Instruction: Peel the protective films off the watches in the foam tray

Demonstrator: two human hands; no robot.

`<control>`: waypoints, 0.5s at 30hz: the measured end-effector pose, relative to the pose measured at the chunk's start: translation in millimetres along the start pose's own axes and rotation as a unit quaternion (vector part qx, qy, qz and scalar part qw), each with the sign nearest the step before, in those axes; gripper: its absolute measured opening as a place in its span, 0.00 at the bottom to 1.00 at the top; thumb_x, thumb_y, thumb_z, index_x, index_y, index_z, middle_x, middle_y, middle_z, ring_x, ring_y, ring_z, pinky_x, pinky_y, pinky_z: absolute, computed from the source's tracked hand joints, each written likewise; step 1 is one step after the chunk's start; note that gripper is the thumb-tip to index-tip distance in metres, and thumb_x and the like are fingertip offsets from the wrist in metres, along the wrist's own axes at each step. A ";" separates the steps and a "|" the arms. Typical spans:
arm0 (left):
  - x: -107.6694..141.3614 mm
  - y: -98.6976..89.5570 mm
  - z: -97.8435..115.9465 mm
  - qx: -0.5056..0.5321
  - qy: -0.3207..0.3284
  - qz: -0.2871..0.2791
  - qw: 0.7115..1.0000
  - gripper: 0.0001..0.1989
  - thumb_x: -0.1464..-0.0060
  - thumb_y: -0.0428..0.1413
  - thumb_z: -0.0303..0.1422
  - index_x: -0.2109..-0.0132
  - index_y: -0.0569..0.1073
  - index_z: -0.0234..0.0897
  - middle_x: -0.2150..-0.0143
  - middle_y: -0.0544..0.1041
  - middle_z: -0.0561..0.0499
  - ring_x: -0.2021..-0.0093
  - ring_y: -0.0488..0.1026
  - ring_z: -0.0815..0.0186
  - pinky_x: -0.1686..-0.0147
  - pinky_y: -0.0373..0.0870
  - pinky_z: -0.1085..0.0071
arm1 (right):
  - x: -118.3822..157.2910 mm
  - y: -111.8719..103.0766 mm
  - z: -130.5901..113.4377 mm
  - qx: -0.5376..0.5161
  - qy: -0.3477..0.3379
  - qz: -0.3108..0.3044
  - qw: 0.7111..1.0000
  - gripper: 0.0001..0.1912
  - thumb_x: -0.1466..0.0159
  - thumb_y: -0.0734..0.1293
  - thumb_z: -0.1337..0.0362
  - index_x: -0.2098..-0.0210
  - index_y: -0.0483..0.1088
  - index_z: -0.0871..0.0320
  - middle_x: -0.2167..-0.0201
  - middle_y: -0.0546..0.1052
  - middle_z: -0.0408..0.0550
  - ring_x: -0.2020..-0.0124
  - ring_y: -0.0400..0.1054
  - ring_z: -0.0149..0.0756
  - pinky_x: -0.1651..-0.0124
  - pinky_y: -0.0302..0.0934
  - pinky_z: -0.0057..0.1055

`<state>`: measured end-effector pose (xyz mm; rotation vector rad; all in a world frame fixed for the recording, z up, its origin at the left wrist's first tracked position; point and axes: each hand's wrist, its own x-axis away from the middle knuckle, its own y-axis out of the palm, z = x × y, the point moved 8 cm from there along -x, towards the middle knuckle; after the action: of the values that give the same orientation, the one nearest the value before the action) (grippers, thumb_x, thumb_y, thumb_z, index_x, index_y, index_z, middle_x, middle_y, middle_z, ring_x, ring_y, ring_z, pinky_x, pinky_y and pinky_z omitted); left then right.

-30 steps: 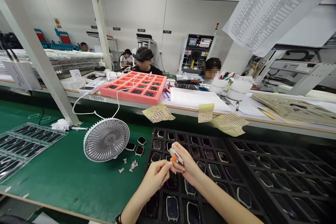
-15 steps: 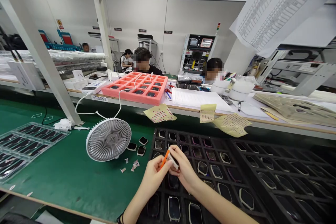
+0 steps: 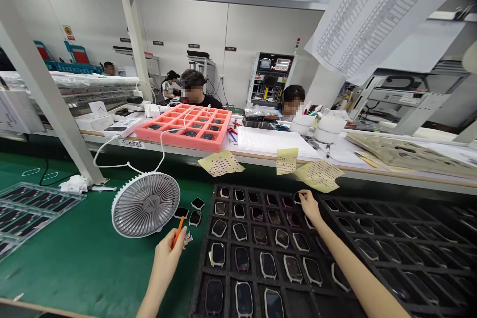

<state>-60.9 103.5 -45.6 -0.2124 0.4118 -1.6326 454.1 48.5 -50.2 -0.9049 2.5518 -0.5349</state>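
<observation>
1. Two bare hands reach over a green table (image 3: 112, 273), seen from the wearer's own viewpoint.
2. The left hand (image 3: 168, 249) pinches an orange stick (image 3: 179, 231) between thumb and fingers, its tip pointing up and away from the wearer.
3. The right hand (image 3: 309, 206) is stretched forward, fingertips at a watch case (image 3: 297, 198) in the far row of a black tray (image 3: 303, 303), at that row's right end. Whether the fingers grip the case or only touch it, I cannot tell.
4. Many other framed watch cases (image 3: 267, 265) lie in the tray's square compartments, one to each filled compartment. A second black tray (image 3: 363, 273), also loaded, is just to the right.
5. Beyond the left hand, three loose cases (image 3: 195, 217) and some small pale pieces (image 3: 189, 238) lie on the table, near a round grey fan (image 3: 149, 203).
6. At far left, a clear tray (image 3: 70, 207) holds dark flat parts.
7. Above, a shelf (image 3: 257, 157) carries a pink compartment tray (image 3: 179, 143) and white papers (image 3: 276, 140). Yellow sheets (image 3: 221, 163) hang from its edge.
</observation>
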 end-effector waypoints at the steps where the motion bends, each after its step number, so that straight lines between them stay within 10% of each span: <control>1: 0.3 0.1 -1.3 -0.014 0.008 0.002 1.000 0.26 0.50 0.48 0.57 0.79 0.57 0.40 0.83 0.56 0.59 0.80 0.55 0.70 0.78 0.54 0.74 | -5.1 -3.6 5.7 0.027 -0.011 0.002 1.000 0.04 0.46 0.59 0.59 0.74 0.61 0.52 0.82 0.64 0.38 0.80 0.61 0.35 0.74 0.55 0.32; 10: -1.5 17.0 -14.0 -0.111 0.021 -0.052 0.992 0.25 0.46 0.43 0.54 0.77 0.62 0.39 0.79 0.65 0.55 0.78 0.61 0.68 0.75 0.57 0.74 | 1.2 -2.4 8.4 0.236 -0.114 -0.028 0.965 0.08 0.44 0.59 0.66 0.68 0.68 0.56 0.66 0.72 0.52 0.61 0.68 0.45 0.56 0.59 0.37; 15: -3.7 12.7 -16.6 -0.137 0.002 -0.049 0.989 0.22 0.46 0.43 0.52 0.76 0.61 0.40 0.80 0.67 0.54 0.79 0.66 0.65 0.77 0.58 0.74 | 21.5 -14.4 17.6 0.336 -0.100 -0.029 0.936 0.07 0.41 0.60 0.67 0.65 0.68 0.59 0.71 0.72 0.55 0.65 0.69 0.48 0.63 0.58 0.37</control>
<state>-55.1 108.7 -65.3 -0.4415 0.6384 -1.6703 454.2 20.1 -63.2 -0.7249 1.9413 -1.1707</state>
